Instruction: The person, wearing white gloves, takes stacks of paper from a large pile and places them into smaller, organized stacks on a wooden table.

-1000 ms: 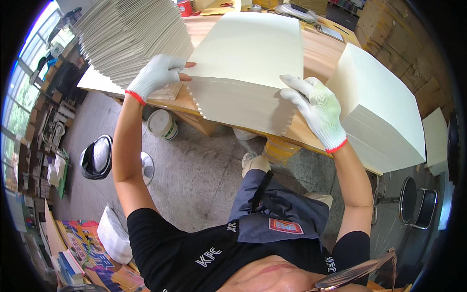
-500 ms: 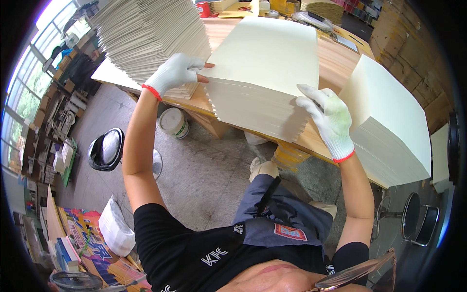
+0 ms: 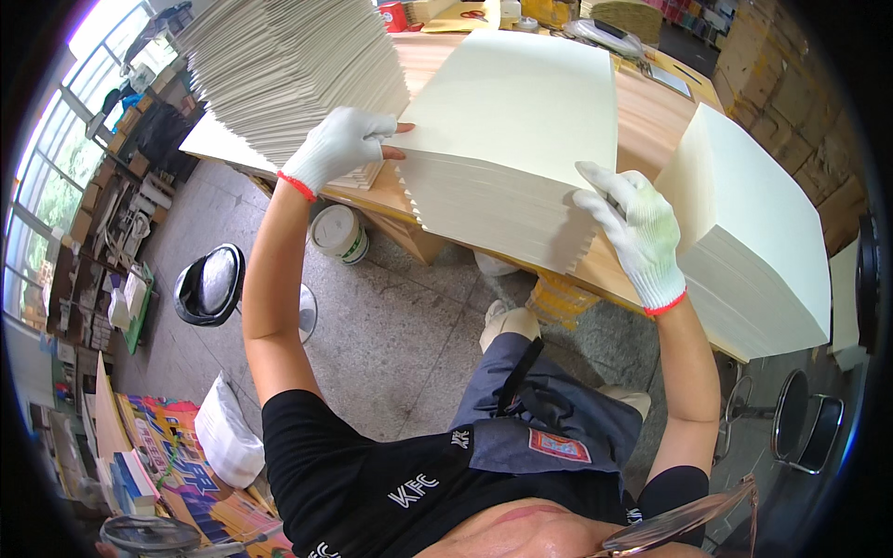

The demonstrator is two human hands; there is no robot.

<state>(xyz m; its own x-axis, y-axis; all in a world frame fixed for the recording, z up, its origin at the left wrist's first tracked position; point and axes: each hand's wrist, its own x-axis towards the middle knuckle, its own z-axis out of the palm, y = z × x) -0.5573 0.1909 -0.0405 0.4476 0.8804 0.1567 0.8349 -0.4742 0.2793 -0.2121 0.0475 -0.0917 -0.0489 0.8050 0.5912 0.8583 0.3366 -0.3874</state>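
Observation:
A tall stack of cream-white paper sheets (image 3: 516,102) stands in the middle of the wooden table, its near side showing many layered edges. My left hand (image 3: 342,144), in a white knit glove with bare thumb and fingertip, is at the stack's near left corner. Its finger and thumb are apart, close to the top edge. At the near right corner is my right hand (image 3: 634,219), also gloved, with finger and thumb spread against the upper edge. I see no sheet lifted between the fingers of either hand. The undersides of both hands are hidden.
A taller stack of folded paper (image 3: 298,74) stands left, and another white stack (image 3: 753,205) right. Scissors (image 3: 474,14) and a clipboard (image 3: 666,78) lie on the table's (image 3: 642,121) far side. Below are a white bucket (image 3: 339,232) and a black stool (image 3: 210,285).
The whole view has shifted slightly to the right. Both hands stay at the same two corners of the middle stack, with hardly any change in their fingers.

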